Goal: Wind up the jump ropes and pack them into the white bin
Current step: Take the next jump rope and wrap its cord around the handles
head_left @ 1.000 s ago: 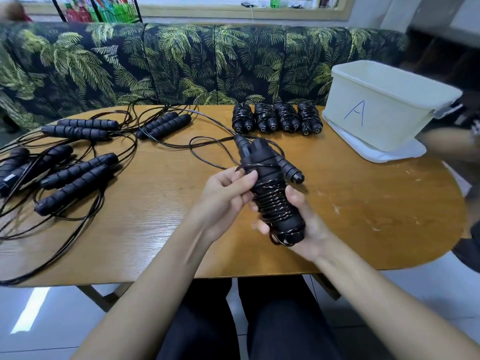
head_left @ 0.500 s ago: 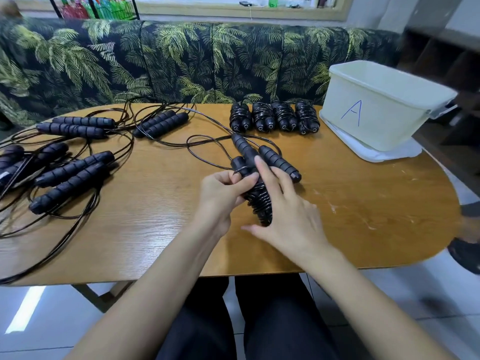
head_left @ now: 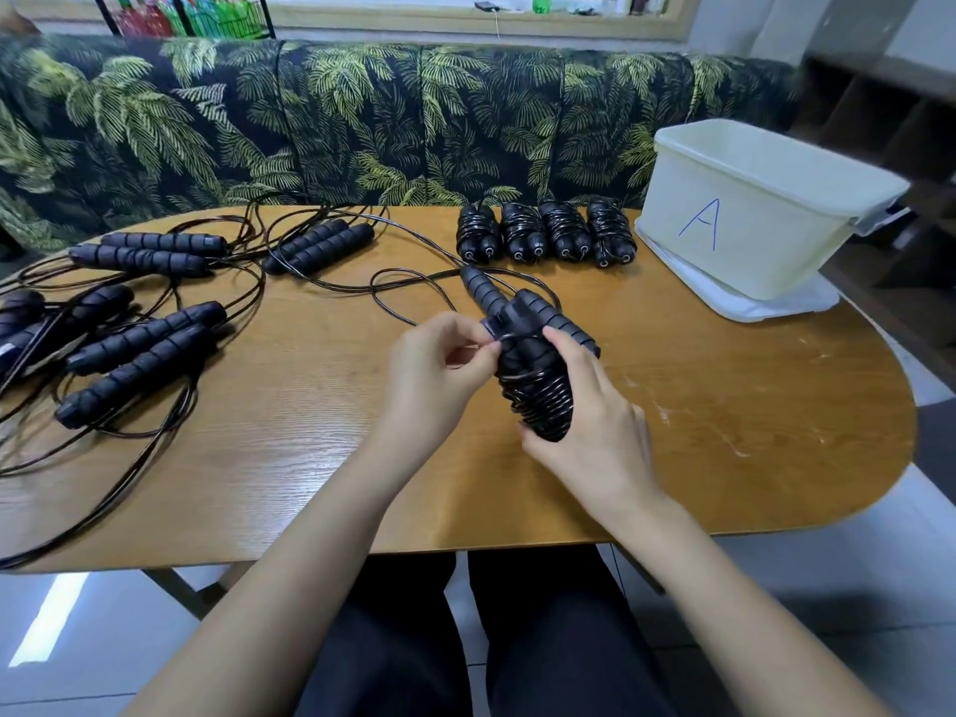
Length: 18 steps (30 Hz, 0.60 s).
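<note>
Loose jump ropes sprawl at the left of the table. At centre the left hand pinches the cord of a half-wound rope, and the right hand curls round its handles. Four wound bundles lie above, and the white bin stands upper right.

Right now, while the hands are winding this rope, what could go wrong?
1. The loose cord runs back toward the unwound ropes; pulling it in could snag or drag them.
2. The coils on the half-wound rope bunch near its lower end in the right hand; they might slip off if that grip loosens.
</note>
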{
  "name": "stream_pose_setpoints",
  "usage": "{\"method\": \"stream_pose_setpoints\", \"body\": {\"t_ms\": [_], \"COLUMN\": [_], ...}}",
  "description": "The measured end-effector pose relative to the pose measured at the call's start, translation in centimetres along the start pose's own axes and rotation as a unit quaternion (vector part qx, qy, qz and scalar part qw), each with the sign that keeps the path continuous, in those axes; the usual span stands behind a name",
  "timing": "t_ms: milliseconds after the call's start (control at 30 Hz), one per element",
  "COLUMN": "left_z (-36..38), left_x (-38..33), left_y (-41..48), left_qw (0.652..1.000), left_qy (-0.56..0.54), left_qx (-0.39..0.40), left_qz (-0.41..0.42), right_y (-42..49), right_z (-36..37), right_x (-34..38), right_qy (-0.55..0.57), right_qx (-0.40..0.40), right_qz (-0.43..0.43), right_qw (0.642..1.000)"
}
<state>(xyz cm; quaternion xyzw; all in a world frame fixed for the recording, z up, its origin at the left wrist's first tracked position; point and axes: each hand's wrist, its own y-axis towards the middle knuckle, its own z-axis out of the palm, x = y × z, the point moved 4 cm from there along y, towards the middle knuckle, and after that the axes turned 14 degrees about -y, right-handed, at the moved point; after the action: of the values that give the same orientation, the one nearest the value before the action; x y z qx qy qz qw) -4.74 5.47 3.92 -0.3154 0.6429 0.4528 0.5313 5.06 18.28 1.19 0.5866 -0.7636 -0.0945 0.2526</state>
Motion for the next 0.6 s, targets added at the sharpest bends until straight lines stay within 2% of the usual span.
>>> {"method": "stream_pose_setpoints", "body": {"t_ms": [167, 333, 467, 600], "left_z": [0.1, -1.0, -2.3, -2.2], "left_x": [-0.1, -0.9, -0.8, -1.7], "left_y": [-0.2, 0.4, 1.2, 1.1], "left_qw": [0.987, 0.99, 0.997, 0.988], "left_qy": [0.142, 0.1, 0.037, 0.092], "left_qx": [0.017, 0.044, 0.063, 0.106], "left_qz": [0.07, 0.084, 0.01, 0.069], "right_y": [-0.4, -0.4, -0.8, -0.8], "right_z": [0.5, 0.1, 0.2, 0.2], "right_x": [0.1, 0.5, 0.5, 0.7], "right_qy": [-0.047, -0.088, -0.09, -0.107], "right_qx": [-0.016, -0.046, -0.06, -0.073], "right_qz": [-0.03, -0.061, -0.097, -0.115], "right_qw": [0.998, 0.993, 0.989, 0.985]}}
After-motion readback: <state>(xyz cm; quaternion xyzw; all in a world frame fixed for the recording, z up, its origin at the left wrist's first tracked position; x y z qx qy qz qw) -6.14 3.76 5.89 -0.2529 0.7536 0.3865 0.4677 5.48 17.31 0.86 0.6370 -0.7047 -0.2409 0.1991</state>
